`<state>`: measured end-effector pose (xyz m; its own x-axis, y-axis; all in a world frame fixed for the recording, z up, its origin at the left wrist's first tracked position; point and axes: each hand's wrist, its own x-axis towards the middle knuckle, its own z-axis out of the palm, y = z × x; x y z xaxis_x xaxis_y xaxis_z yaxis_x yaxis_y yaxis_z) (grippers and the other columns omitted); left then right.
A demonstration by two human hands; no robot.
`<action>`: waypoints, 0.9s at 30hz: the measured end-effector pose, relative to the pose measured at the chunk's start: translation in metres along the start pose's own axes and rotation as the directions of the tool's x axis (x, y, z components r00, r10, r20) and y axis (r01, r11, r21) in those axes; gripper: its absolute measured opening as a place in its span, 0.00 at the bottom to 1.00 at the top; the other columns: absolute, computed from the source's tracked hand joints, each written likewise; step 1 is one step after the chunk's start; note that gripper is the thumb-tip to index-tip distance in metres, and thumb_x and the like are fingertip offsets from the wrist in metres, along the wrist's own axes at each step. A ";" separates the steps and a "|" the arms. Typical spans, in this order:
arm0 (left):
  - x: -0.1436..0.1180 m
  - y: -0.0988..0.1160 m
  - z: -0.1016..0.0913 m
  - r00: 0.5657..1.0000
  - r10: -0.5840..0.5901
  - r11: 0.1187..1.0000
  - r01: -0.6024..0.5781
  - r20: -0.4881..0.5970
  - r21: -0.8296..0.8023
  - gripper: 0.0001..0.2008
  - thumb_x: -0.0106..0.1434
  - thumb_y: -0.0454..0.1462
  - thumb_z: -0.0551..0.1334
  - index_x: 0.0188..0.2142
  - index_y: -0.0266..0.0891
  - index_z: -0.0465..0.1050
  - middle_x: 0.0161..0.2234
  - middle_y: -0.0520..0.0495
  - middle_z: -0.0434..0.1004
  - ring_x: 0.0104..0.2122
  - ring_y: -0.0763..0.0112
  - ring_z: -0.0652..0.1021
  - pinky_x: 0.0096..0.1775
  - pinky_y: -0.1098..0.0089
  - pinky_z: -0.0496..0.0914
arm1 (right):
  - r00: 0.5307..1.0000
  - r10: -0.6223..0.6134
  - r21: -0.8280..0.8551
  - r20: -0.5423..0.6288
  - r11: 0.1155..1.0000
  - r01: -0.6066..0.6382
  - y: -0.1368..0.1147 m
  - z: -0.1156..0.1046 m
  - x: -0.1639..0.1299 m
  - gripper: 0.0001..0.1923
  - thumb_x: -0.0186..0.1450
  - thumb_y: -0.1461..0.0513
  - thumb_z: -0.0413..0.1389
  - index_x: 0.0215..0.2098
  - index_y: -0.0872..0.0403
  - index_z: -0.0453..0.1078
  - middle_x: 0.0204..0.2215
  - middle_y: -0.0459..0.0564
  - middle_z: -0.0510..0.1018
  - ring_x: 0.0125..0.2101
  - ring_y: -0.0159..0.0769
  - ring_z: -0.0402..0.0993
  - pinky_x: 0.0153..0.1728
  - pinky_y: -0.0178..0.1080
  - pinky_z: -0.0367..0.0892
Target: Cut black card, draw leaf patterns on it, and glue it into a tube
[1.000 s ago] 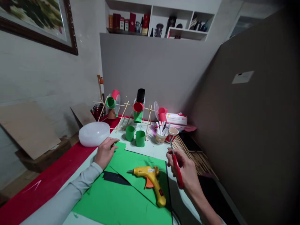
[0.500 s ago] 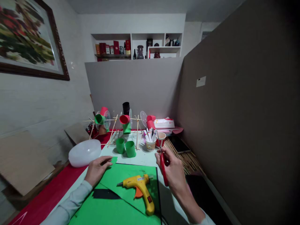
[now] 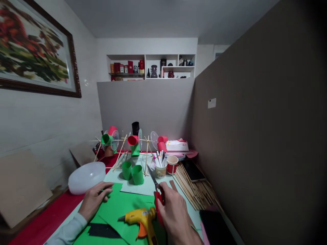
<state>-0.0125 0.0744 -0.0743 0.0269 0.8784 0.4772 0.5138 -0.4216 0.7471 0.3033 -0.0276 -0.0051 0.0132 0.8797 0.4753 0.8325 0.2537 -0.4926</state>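
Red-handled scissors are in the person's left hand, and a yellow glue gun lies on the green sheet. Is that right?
Not quite: the head view shows the red-handled scissors in the right hand. The yellow glue gun does lie on the green sheet.

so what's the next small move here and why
I'd probably lay the red-handled scissors down on the table, clear of the yellow glue gun. The right hand holds them with no paper between the blades, close beside the gun, while the left hand appears empty near the edge of the green sheet. That would free both hands.
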 end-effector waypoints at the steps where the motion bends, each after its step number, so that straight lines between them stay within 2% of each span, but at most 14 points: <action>1: 0.000 0.002 0.000 1.000 0.011 1.000 -0.011 -0.014 0.002 0.18 0.59 0.50 0.64 0.36 0.38 0.80 0.35 0.46 0.81 0.21 0.70 0.78 0.26 0.67 0.76 | 1.000 -0.009 -0.011 0.017 1.000 0.009 -0.003 0.001 -0.002 0.08 0.63 0.70 0.54 0.37 0.53 0.72 0.27 0.49 0.82 0.27 0.41 0.79 0.24 0.35 0.53; 6: -0.001 0.003 -0.002 0.997 0.066 0.998 -0.065 -0.034 0.020 0.16 0.60 0.50 0.63 0.34 0.41 0.81 0.30 0.50 0.77 0.18 0.73 0.74 0.23 0.70 0.72 | 0.994 -0.035 -0.042 0.104 0.998 0.040 -0.013 0.005 -0.010 0.10 0.61 0.70 0.56 0.39 0.51 0.71 0.31 0.48 0.83 0.32 0.42 0.81 0.27 0.36 0.54; 13: 0.001 -0.001 -0.006 0.989 0.149 0.988 -0.148 -0.020 0.050 0.20 0.60 0.54 0.63 0.34 0.43 0.83 0.31 0.47 0.78 0.24 0.68 0.78 0.26 0.71 0.74 | 0.982 0.004 -0.084 0.189 0.996 0.012 -0.021 0.001 -0.012 0.11 0.62 0.68 0.56 0.42 0.52 0.72 0.36 0.52 0.83 0.38 0.49 0.82 0.31 0.39 0.59; 19: 0.003 -0.006 -0.007 0.982 0.187 0.979 -0.185 -0.019 0.086 0.20 0.62 0.54 0.61 0.36 0.44 0.83 0.32 0.47 0.78 0.26 0.67 0.78 0.26 0.72 0.73 | 0.970 0.011 -0.085 0.243 0.996 0.010 -0.028 -0.002 -0.015 0.12 0.64 0.66 0.55 0.46 0.53 0.72 0.40 0.54 0.83 0.41 0.51 0.81 0.35 0.42 0.64; 24: 0.004 0.002 -0.005 0.981 0.193 0.974 -0.192 0.010 0.122 0.19 0.62 0.53 0.60 0.34 0.43 0.82 0.30 0.48 0.77 0.23 0.69 0.76 0.26 0.72 0.73 | 0.955 0.002 -0.086 0.295 0.996 0.024 -0.031 -0.003 -0.018 0.11 0.64 0.65 0.56 0.45 0.54 0.72 0.39 0.55 0.84 0.40 0.50 0.81 0.34 0.41 0.63; 27: 0.005 0.008 -0.004 0.983 0.183 0.973 -0.183 0.014 0.142 0.19 0.61 0.54 0.60 0.33 0.43 0.81 0.30 0.48 0.78 0.27 0.66 0.77 0.28 0.70 0.73 | 0.946 0.007 -0.107 0.324 0.994 0.029 -0.029 0.000 -0.019 0.10 0.65 0.65 0.56 0.45 0.54 0.72 0.38 0.55 0.84 0.39 0.49 0.82 0.33 0.40 0.61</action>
<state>-0.0117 0.0739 -0.0638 0.1325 0.7895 0.5993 0.6165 -0.5391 0.5739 0.2789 -0.0522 0.0005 -0.1614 0.9644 0.2097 0.8868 0.2350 -0.3980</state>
